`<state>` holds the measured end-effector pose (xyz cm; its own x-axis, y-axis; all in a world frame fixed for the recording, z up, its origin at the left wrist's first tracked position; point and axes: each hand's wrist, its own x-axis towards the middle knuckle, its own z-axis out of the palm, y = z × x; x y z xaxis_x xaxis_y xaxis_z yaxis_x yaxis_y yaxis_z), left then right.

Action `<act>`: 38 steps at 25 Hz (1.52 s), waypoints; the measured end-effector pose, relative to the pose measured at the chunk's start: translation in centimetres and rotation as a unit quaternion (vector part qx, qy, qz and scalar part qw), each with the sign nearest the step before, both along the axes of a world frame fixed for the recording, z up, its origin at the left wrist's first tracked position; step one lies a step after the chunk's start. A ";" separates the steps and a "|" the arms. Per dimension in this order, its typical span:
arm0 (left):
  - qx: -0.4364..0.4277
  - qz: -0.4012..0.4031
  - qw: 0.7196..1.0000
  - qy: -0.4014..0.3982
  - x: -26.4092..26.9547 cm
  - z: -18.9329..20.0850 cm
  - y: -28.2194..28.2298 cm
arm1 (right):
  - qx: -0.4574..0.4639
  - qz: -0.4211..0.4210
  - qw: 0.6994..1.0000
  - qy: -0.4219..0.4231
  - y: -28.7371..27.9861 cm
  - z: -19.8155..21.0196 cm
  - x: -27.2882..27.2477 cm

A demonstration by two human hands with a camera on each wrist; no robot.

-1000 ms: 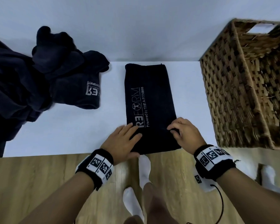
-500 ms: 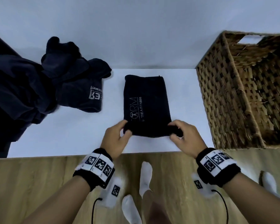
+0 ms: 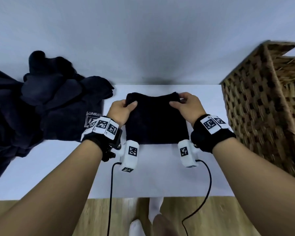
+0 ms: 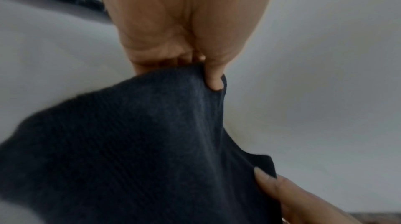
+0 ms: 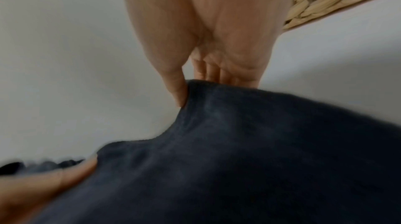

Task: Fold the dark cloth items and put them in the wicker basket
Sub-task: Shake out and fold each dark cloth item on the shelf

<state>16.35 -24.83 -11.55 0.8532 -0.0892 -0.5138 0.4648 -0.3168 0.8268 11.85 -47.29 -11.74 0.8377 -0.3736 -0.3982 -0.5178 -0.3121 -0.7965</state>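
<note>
A dark cloth (image 3: 156, 123) lies folded in half on the white table (image 3: 58, 167), its printed side hidden. My left hand (image 3: 126, 106) pinches the folded-over edge at the far left corner, thumb on top (image 4: 213, 80). My right hand (image 3: 180, 103) pinches the far right corner in the same way (image 5: 180, 93). Both corners are held near the cloth's far edge. The wicker basket (image 3: 262, 108) stands at the right, close to my right hand. The cloth fills the lower part of both wrist views (image 4: 130, 150) (image 5: 238, 159).
A heap of more dark cloth items (image 3: 41, 108) lies at the left of the table, one with a pale logo. A grey wall (image 3: 143, 40) rises behind the table. Wooden floor (image 3: 41, 218) and feet in white socks show below the near edge.
Both hands took hold of the cloth's near edge, lifted it and carried it away from me over the far half, so the long cloth is now half as long and the logo is covered.
</note>
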 end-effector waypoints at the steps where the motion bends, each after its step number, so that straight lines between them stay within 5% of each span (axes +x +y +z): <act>1: 0.049 -0.003 0.999 0.002 0.6 -0.6 -0.2 | -0.030 0.011 0.999 0.028 -0.2 -0.7 0.2; 4: 0.216 -0.022 0.975 -0.050 1.1 -0.8 -0.6 | -0.116 -0.006 0.993 0.032 -0.4 -1.0 0.0; 6: 0.263 -0.063 0.949 -0.164 0.4 0.2 -0.7 | -0.189 -0.022 0.978 -0.079 -0.3 -0.3 -0.6; 8: 0.290 -0.203 0.884 -0.304 -1.1 0.7 -0.7 | -0.246 0.065 0.950 -0.182 0.2 0.0 -1.2; 10: 0.365 -0.352 0.795 -0.335 -2.5 0.2 -0.3 | -0.260 0.196 0.935 -0.143 0.9 -0.6 -1.6; 11: 0.402 -0.384 0.772 -0.307 -2.6 -0.3 -0.1 | -0.246 0.208 0.941 -0.101 0.9 -1.1 -1.8; 15: 0.465 -0.325 0.791 -0.228 -1.4 -1.0 0.8 | -0.156 -0.002 0.988 -0.020 -1.1 -1.4 -1.8; 17: 0.399 -0.218 0.865 -0.214 -2.0 -0.8 0.9 | -0.091 -0.045 0.995 0.025 -1.2 -1.1 -2.4; 20: 0.216 -0.068 0.973 -0.032 -2.5 -0.8 -0.3 | -0.050 0.003 0.995 0.091 0.0 -0.5 -3.2; 22: 0.148 -0.039 0.988 0.032 -2.0 -1.3 -1.7 | -0.040 -0.014 0.994 0.096 -0.1 -0.3 -3.3; 27: 0.062 -0.101 0.993 0.002 -1.6 -0.9 -8.7 | -0.151 -0.123 0.978 0.073 -5.8 1.7 -3.9; 30: -0.004 -0.191 0.980 -0.059 -2.0 0.0 -12.4 | -0.214 -0.152 0.964 0.050 -8.4 2.5 -4.2; 34: 0.171 -0.386 0.881 -0.216 -3.8 -0.2 -12.5 | -0.321 0.001 0.945 -0.058 -6.0 1.4 -5.6; 36: 0.293 -0.441 0.811 -0.250 -4.0 -0.6 -12.3 | -0.320 0.092 0.943 -0.011 -5.5 0.0 -5.9; 38: 0.351 -0.447 0.782 -0.256 -3.2 -1.0 -12.7 | -0.324 0.144 0.934 0.035 -6.2 -1.1 -5.6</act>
